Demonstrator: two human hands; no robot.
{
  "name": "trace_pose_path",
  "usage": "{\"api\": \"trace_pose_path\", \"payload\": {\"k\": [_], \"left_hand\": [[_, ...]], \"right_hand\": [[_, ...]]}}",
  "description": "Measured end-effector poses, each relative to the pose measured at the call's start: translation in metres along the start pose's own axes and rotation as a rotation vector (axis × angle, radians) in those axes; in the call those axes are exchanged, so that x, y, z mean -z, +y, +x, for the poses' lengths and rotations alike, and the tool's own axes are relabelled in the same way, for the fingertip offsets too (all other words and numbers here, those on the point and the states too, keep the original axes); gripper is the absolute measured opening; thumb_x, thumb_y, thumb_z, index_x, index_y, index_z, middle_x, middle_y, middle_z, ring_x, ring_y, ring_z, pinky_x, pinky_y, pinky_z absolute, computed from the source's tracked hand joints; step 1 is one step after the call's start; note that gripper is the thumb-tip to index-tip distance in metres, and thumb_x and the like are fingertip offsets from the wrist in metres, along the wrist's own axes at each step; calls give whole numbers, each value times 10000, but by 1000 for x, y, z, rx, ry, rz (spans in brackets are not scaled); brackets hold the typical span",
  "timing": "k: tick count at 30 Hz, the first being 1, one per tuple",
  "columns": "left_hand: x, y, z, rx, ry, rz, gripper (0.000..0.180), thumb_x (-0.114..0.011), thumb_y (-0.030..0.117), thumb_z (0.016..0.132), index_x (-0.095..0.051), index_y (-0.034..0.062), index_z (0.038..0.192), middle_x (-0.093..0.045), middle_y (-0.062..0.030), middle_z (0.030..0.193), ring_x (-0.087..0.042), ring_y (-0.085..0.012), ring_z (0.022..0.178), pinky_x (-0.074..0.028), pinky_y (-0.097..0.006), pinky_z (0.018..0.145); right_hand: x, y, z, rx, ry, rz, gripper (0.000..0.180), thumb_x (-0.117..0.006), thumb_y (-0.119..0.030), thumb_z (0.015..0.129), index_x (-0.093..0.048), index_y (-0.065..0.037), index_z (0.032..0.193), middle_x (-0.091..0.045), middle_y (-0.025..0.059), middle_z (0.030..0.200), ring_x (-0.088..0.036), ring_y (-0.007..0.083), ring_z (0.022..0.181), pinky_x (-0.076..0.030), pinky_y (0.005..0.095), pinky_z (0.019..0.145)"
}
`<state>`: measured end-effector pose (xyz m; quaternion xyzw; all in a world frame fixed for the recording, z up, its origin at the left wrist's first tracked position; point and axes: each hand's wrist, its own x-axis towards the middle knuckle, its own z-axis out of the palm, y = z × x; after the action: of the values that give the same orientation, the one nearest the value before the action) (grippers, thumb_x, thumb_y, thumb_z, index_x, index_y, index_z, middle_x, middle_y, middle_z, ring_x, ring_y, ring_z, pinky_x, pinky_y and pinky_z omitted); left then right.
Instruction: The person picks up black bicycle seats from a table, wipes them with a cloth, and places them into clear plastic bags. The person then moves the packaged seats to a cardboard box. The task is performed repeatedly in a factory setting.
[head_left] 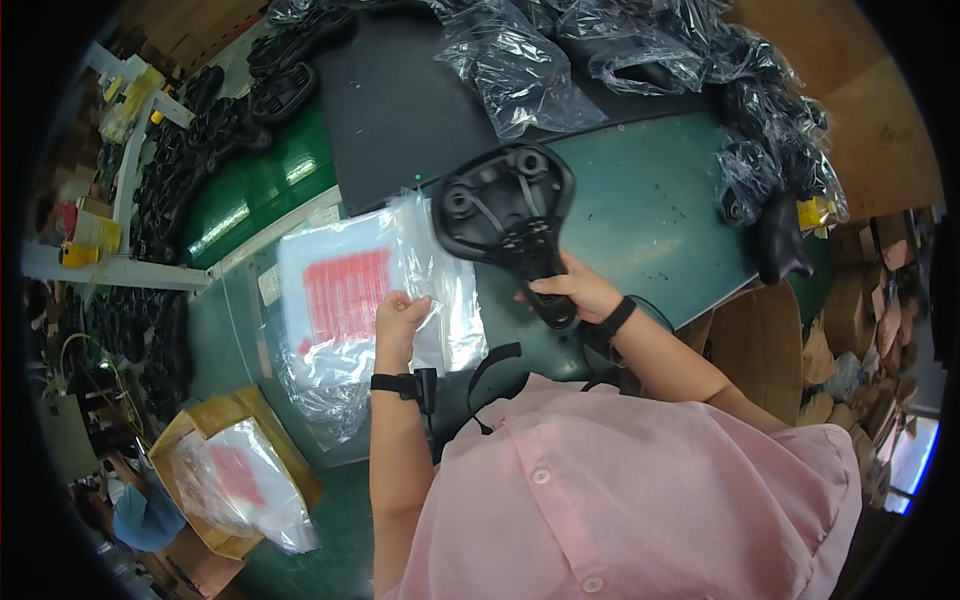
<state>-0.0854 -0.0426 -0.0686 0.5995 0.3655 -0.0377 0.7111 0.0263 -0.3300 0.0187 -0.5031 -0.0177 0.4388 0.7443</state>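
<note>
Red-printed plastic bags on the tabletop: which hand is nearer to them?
Left. The left hand is over the plastic bags; the right hand is off to their right, gripping the narrow end of the black saddle.

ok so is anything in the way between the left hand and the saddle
Only loose clear plastic shows between the left hand and the saddle; nothing solid does. The right hand grips the saddle's narrow end.

Wide black plastic bike seat (512, 235): top hidden; right hand (584, 288) covers some thin end.
Left hand (400, 318): can't tell if it pinches the flat clear plastic bags (320, 250).
Red print (345, 292): too blurry to read.
Pink cloth shirt (650, 490): bottom cut off.
</note>
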Motion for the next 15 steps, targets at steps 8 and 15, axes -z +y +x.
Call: {"api": "trace_pose_path", "payload": {"k": [8, 15], "left_hand": [[-2, 0, 8, -131, 158, -115, 164, -557, 90, 873, -639, -6, 979, -630, -24, 876, -529, -87, 770, -403, -248, 651], [-2, 16, -4, -329, 124, -203, 282, -536, -78, 764, -598, -15, 1031, -638, -58, 924, -591, -126, 824, -472, -263, 670]], "right_hand": [[-83, 24, 76, 17, -137, -128, 676, -715, -11, 726, -419, -20, 1334, -580, 74, 1136, -555, 157, 1016, -451, 293, 902], [-107, 50, 111, -97, -197, -195, 678, -703, -15, 749, -403, -32, 1357, -574, 89, 1161, -555, 172, 1052, -439, 307, 936]]}}
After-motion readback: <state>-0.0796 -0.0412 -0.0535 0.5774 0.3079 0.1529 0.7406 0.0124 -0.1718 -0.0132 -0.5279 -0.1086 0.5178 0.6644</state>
